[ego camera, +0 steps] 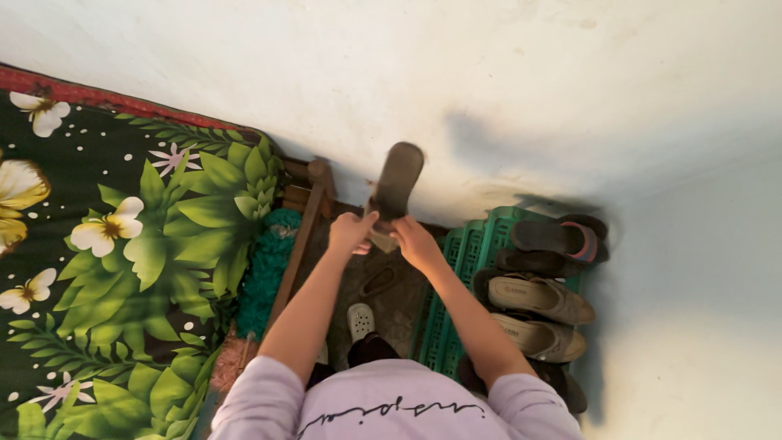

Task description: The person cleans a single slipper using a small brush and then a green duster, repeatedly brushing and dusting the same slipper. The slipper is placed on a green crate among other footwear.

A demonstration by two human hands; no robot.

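Brown sandal [395, 186] held upright, sole out, near wall; left hand [350, 231] and right hand [415, 241] fingers closed on its lower end. Green shoe rack [456, 269] just right.

Both arms outstretched, left hand [350, 231] and right hand [415, 242] curled.

A sandal [394, 189] stands raised in front of the wall [529, 90], held at its lower end by the left hand [350, 232] and the right hand [417, 242], which sit side by side. Below the hands, on the floor [391, 314], lie a loose sandal [377, 282] and a clog [360, 319]. To the right, a rack [452, 285] holds slippers [538, 297] stacked in rows. To the left, a wooden bed frame [303, 232] edges a mattress [114, 253], with what seems a bundled cloth [265, 273] between them.
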